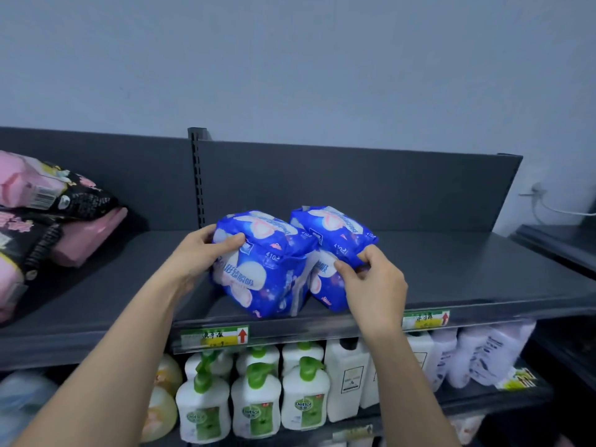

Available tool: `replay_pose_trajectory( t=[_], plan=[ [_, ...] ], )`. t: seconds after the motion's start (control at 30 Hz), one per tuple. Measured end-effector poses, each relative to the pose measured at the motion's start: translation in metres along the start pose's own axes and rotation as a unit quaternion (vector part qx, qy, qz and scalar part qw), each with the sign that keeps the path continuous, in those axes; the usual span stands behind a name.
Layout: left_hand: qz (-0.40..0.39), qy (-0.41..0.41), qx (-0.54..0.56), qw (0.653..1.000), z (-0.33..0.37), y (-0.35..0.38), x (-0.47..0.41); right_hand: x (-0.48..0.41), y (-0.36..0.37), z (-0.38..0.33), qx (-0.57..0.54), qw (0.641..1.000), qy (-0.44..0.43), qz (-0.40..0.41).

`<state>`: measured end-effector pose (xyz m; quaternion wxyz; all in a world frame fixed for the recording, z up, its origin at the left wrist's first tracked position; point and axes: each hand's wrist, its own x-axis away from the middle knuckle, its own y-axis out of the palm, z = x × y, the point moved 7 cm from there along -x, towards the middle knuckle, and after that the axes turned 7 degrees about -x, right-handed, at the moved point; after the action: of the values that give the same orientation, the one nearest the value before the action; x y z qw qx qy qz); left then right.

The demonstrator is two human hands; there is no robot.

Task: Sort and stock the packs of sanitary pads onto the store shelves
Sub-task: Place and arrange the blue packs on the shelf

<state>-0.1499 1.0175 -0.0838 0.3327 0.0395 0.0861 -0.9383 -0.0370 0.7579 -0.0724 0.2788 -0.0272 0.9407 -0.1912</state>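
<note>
Blue packs [290,262] touching, near shelf [467,279] front edge; left hand [196,253], right hand [371,279] gripping.

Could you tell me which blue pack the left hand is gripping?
The left blue pack, nearer the pink packs: the left hand wraps its upper corner, while the right hand pinches the other blue pack.

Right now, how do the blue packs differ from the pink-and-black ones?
The blue packs stand upright mid-shelf; the pink-and-black packs lie stacked at the left. The left hand and right hand hold the blue packs; nothing touches the pink-and-black packs. Both rest on one shelf.
</note>
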Motion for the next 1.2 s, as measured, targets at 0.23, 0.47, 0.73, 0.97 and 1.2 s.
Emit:
replay_pose_trajectory(
  t=[0.23, 0.47, 0.73, 0.97, 1.2],
  plan=[
    [-0.032, 0.03, -0.039, 0.998, 0.005, -0.011, 0.015, -0.008, -0.005, 0.007, -0.023, 1.0, -0.01, -0.014],
    [0.12, 0.094, 0.019, 0.988, 0.01, -0.013, 0.021, -0.013, -0.013, 0.012, -0.043, 0.999, -0.026, -0.003],
    [0.138, 0.159, 0.02, 0.977, 0.068, 0.019, -0.013, -0.047, -0.056, 0.017, -0.073, 0.993, -0.021, 0.085],
    [0.097, 0.157, 0.017, 0.983, 0.088, 0.083, -0.056, -0.078, -0.117, 0.038, -0.035, 0.983, -0.014, 0.18],
    [0.068, 0.152, 0.025, 0.986, 0.085, 0.175, -0.078, -0.08, -0.192, 0.087, 0.016, 0.968, 0.033, 0.247]
  ],
)
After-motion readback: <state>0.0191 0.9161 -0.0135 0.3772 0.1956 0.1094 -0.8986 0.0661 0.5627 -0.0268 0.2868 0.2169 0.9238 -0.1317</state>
